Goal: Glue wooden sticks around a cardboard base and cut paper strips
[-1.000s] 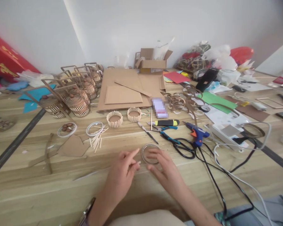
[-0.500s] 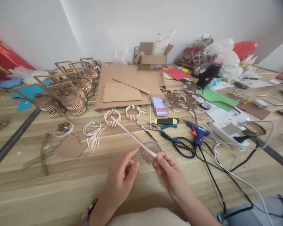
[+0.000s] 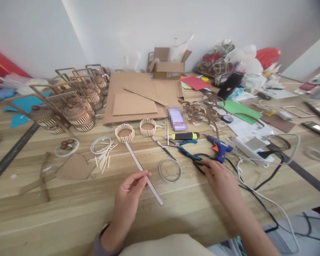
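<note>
A thin white strip slants over the table, pinched between the thumb and fingers of my left hand. Its far end reaches the nearer round stick-walled basket; a similar basket stands just behind. My right hand is closed over the black handles of the scissors, which lie with the blue-marked part pointing left; the fingers partly hide the handles. Between my hands a pale ring lies flat. Right behind the scissors is a blue glue gun.
Pliers, a yellow-black utility knife and a craft knife lie mid-table. Finished lidded baskets crowd the left. Cardboard sheets lie at the back. Cables loop from a white power strip at the right.
The strip has passed from my right hand to my left, which has closed on it. My right hand has moved right to the scissors' handles. The view has shifted slightly.
</note>
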Motion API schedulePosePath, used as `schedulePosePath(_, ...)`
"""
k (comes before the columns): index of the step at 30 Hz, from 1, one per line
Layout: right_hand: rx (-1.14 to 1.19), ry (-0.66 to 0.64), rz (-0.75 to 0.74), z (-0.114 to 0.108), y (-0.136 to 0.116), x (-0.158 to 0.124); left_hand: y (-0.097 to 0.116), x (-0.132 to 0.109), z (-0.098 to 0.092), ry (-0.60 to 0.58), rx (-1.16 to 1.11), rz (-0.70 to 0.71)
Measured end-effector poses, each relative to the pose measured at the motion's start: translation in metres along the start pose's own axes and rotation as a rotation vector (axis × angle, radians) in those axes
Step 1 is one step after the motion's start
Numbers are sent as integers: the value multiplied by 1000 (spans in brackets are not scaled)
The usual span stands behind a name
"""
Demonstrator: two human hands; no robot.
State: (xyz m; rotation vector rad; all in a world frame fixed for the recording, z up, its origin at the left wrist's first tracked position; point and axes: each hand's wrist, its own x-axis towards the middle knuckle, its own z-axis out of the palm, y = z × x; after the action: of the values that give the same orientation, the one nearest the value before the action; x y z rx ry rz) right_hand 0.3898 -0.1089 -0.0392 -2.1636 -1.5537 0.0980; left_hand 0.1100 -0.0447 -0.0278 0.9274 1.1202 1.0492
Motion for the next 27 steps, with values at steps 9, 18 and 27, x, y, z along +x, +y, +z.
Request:
schedulePosePath(9, -495, -256, -116, -10, 28, 12, 13, -5, 6, -19, -33, 31)
schedulePosePath(18, -192, -476, -13, -58, 39, -25, 12, 2, 6, -44, -57, -114)
schedulePosePath(27, 407, -594, -229, -26, -65, -34, 10, 0, 6, -150, -136, -161)
